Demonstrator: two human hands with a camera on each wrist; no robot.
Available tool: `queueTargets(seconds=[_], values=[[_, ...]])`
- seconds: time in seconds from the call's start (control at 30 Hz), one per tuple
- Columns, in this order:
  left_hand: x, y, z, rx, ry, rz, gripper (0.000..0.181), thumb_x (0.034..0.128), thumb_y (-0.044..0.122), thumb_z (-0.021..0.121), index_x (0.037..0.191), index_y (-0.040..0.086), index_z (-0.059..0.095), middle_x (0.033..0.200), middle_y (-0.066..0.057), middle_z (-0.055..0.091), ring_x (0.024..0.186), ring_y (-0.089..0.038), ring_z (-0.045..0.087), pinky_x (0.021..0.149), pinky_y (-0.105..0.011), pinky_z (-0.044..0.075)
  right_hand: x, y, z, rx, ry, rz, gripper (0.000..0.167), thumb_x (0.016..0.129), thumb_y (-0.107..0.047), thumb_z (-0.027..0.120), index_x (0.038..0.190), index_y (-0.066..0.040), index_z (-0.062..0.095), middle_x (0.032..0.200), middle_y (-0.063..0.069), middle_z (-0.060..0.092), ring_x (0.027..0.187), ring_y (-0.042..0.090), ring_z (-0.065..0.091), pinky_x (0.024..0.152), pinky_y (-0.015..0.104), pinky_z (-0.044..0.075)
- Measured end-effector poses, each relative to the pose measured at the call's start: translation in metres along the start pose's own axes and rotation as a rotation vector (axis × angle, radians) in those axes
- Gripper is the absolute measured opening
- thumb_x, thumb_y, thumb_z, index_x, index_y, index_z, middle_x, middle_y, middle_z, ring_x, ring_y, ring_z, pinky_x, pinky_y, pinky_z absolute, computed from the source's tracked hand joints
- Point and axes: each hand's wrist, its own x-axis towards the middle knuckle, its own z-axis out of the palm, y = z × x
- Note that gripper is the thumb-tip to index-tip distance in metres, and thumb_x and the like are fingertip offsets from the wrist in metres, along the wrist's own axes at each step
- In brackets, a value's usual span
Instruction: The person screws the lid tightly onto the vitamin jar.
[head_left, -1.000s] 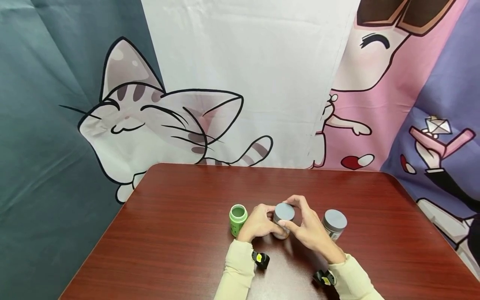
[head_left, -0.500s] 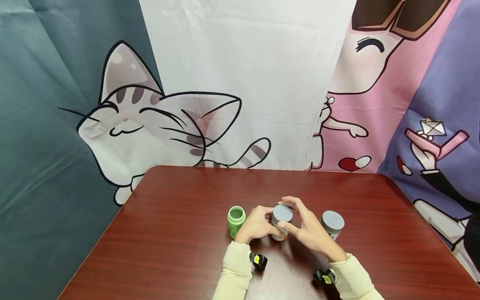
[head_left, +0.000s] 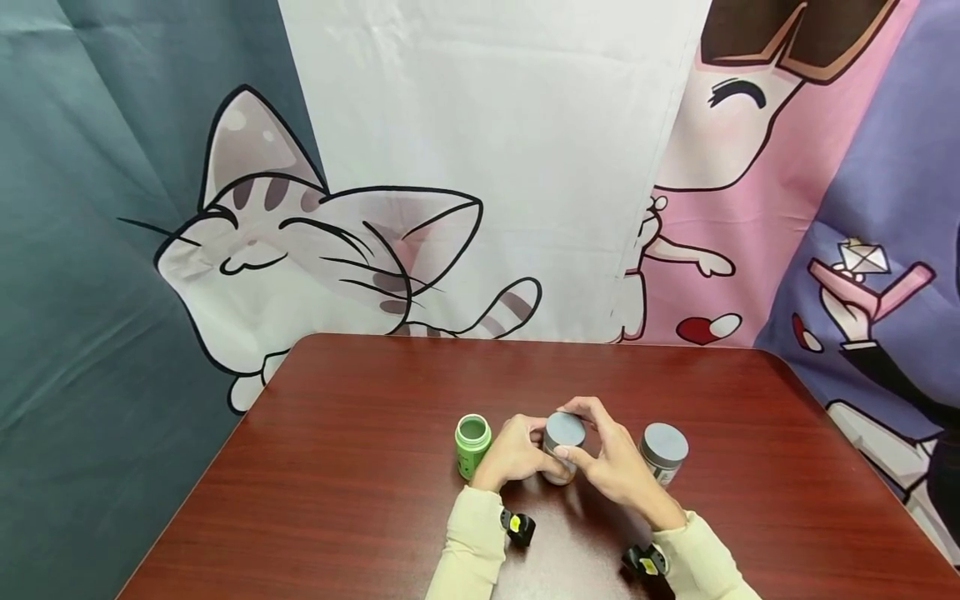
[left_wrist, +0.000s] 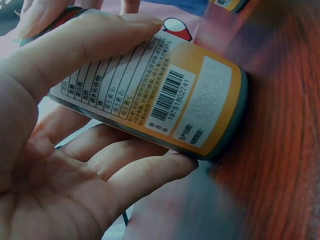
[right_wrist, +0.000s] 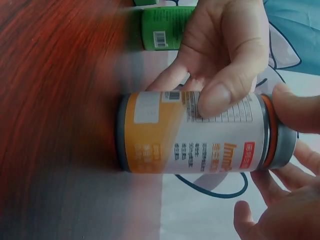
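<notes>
Nearest, pale cream sleeves (head_left: 468, 546) are seen reaching in from the bottom edge, a small black wrist camera (head_left: 519, 527) worn at each cuff. And here is the grip: the body of the grey-lidded supplement jar (head_left: 564, 431) is clamped by the left hand (head_left: 516, 454), thumb laid across the printed label, fingers wrapped behind. Up top, the grey lid (right_wrist: 286, 142) is held by the right hand (head_left: 617, 458), thumb on the near rim, fingers curved round the far side. The jar is stood upright at mid-table between the hands, base down at the tabletop, and just under the lid an orange band (right_wrist: 270, 131) is shown! A white-and-orange label (right_wrist: 200, 135) is carried on it, with a barcode (left_wrist: 171, 95) caught in the left wrist view.

Just beyond the left hand, an open-mouthed green bottle (head_left: 472, 450) is stood upright; beside the right hand, a second grey-lidded jar (head_left: 663, 450) is placed, partly hidden by that hand. All of it is set on a reddish-brown wood-grain table (head_left: 360, 417). Farthest back, the scene is closed by a cartoon-printed cloth backdrop (head_left: 495, 125), where a smiling cat (head_left: 262, 242) is drawn.
</notes>
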Motion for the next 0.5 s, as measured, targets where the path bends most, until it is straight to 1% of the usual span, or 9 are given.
queueTargets(seconds=[0.17,0.33,0.5], values=[[-0.0019,0.0007,0.0001,0.005,0.002,-0.006,0.040,0.0561,0.011,0.087,0.092,0.018,0.070,0.080,0.009,0.069,0.076,-0.001,0.062,0.072,-0.019,0.047,-0.0006,0.0004,0.0012,-0.034,0.003,0.017,0.049,0.078,-0.019,0.074,0.118,-0.012,0.047,0.112,-0.006,0.057,0.105,0.011,0.054,0.085,0.035,0.046],[-0.0045,0.0023,-0.0008,0.007,-0.022,-0.011,0.042,0.0581,0.011,0.086,0.096,0.017,0.068,0.083,0.008,0.068,0.077,-0.002,0.061,0.072,-0.019,0.047,-0.0016,-0.0027,0.0015,-0.074,-0.014,0.038,0.050,0.078,-0.020,0.074,0.119,-0.014,0.048,0.110,-0.007,0.057,0.099,0.010,0.054,0.080,0.036,0.046],[-0.0053,0.0079,-0.0015,0.103,-0.042,0.013,0.045,0.0595,0.011,0.084,0.099,0.017,0.063,0.085,0.009,0.063,0.076,-0.004,0.057,0.071,-0.021,0.045,-0.0017,-0.0066,0.0000,-0.074,-0.033,0.055,0.051,0.079,-0.020,0.073,0.122,-0.013,0.047,0.112,-0.008,0.056,0.097,0.007,0.052,0.079,0.038,0.044]])
